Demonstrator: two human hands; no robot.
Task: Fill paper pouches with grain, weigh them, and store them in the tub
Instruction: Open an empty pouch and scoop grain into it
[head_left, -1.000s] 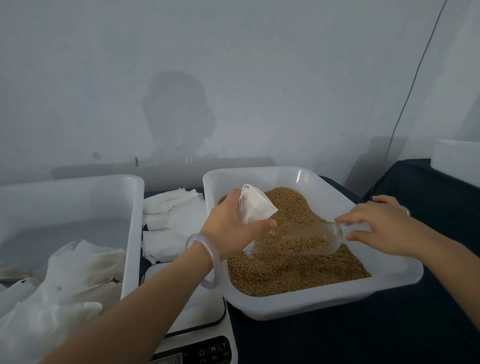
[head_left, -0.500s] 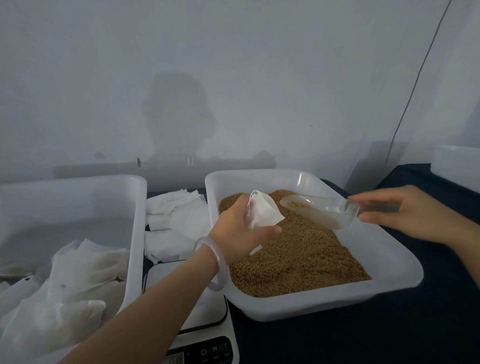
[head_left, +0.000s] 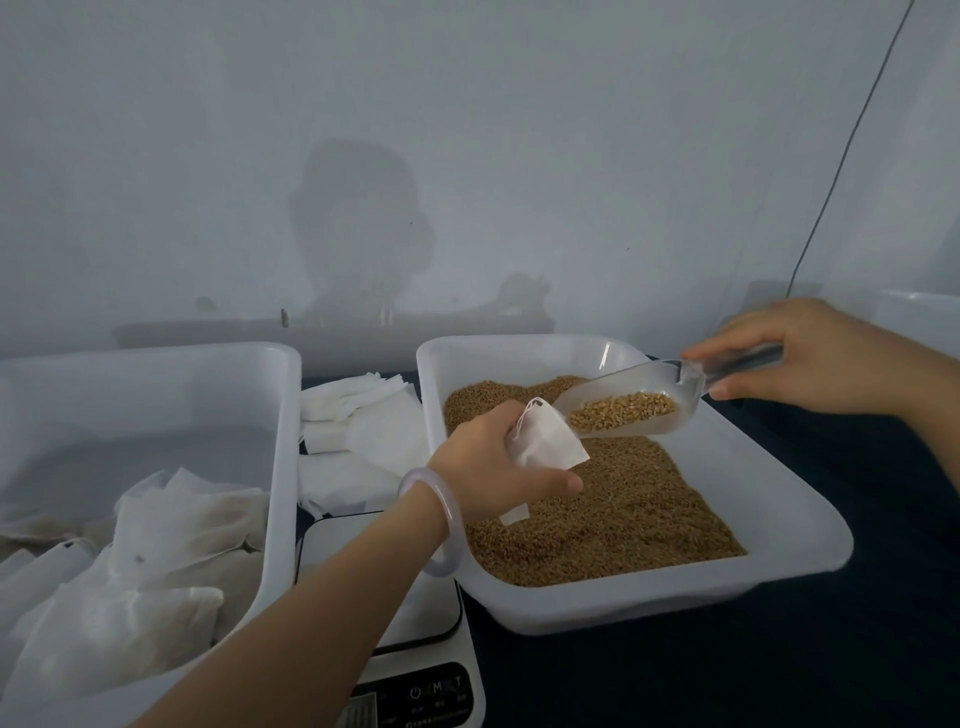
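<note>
Okay, my left hand pinches the limp, light paper pouch by its mouth; right hand grips the scoop handle.

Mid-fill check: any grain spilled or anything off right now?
No spill visible: the scoop sits at the pouch mouth, over the tray. One oddity: the tray's near-left corner overlaps the scale platform; touching or not, I cannot tell.

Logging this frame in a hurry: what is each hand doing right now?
Left hand: grips the paper pouch.
Right hand: holds the clear scoop, loaded with grain, by its handle.
</note>
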